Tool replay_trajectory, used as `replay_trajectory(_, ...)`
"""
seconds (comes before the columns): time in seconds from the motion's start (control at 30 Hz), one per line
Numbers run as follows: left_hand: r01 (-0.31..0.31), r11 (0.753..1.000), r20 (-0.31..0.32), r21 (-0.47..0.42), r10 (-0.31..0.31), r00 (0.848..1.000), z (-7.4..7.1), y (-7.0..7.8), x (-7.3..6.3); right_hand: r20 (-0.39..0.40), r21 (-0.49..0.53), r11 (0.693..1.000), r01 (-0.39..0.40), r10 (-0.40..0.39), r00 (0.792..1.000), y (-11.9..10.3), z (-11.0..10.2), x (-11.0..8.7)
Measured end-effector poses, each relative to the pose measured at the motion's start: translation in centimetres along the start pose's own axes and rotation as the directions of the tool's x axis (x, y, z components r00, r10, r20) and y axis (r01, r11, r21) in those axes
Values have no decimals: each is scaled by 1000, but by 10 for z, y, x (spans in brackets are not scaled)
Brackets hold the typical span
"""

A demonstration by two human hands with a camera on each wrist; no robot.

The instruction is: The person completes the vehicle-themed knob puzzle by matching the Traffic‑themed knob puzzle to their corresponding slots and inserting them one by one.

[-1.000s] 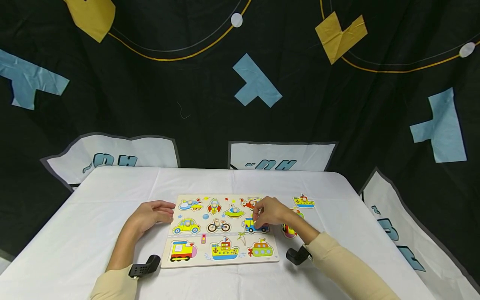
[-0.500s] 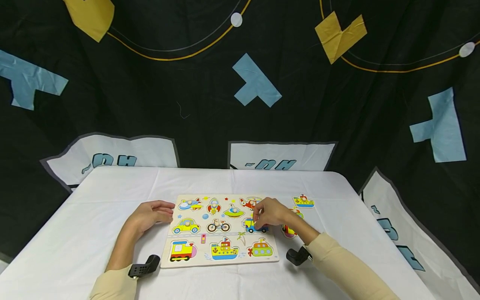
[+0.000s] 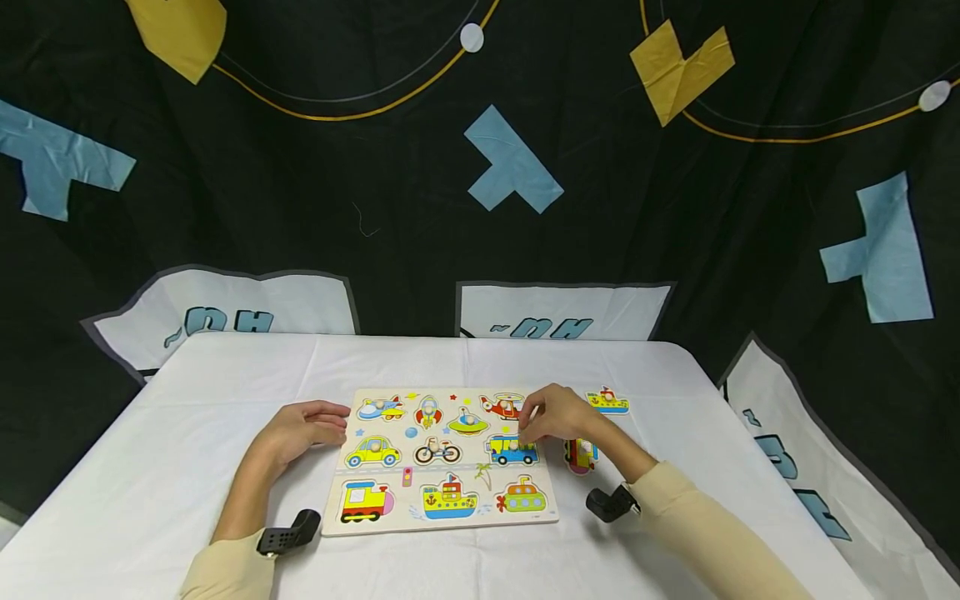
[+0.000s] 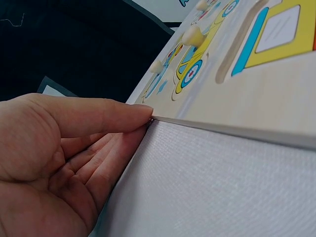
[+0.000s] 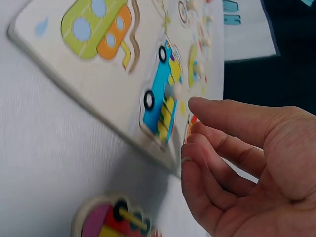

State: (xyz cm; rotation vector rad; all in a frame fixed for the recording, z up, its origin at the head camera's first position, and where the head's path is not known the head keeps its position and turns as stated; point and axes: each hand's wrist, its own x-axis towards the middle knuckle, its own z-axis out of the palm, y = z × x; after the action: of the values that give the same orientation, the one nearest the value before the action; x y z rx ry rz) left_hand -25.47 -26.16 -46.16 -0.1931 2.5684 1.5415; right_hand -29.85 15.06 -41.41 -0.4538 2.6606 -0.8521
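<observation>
A wooden vehicle puzzle board [image 3: 405, 502] lies on the table. My left hand [image 3: 296, 429] rests at its left edge, thumb and fingers fairly straight, fingertips right at the edge in the left wrist view. My right hand [image 3: 558, 414] hovers over the board's right side, fingers loosely bent with nothing between them. Just beside its fingertips, the blue and yellow bus piece [image 5: 160, 94] sits in its recess, knob up. Car [image 3: 372, 451], bicycle [image 3: 437, 451], plane, rocket, saucer and helicopter pieces also lie in the board. Recessed train, ship and submarine pictures without knobs fill the bottom row.
Right of the board lie a loose train piece [image 3: 581, 457] and a loose ship piece [image 3: 608, 402]. The right hand and forearm hide the spot between them. A white cloth covers the table [image 3: 420, 362]; a dark curtain [image 3: 405, 233] hangs behind.
My right hand has let go of the bus piece's knob and moved up and right, uncovering the bus. It now hides the loose submarine piece partly seen earlier. My left hand stays put.
</observation>
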Motion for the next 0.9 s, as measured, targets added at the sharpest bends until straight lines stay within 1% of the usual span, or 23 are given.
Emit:
replay_trajectory(0.3, 0, 1000, -5, 12, 0, 1000, 0, 1, 0, -59, 1, 997, -78, 78, 995, 27, -18, -14)
replay_trajectory(0.5, 1, 1000, -7, 7, -1, 1000, 1, 1, 0, -76, 16, 997, -69, 70, 995, 49, -24, -27)
replay_trajectory(0.67, 5, 1000, -7, 3, -5, 1000, 1, 1, 0, -79, 10, 998, -60, 60, 995, 61, -27, -37)
replay_trajectory(0.83, 10, 1000, -8, -1, -10, 1000, 1, 1, 0, -66, 16, 999, -40, 41, 997, 65, -26, -43)
replay_trajectory(0.9, 9, 1000, -7, 0, -9, 1000, 1, 0, 0, -57, 15, 999, -49, 50, 997, 65, -25, -44)
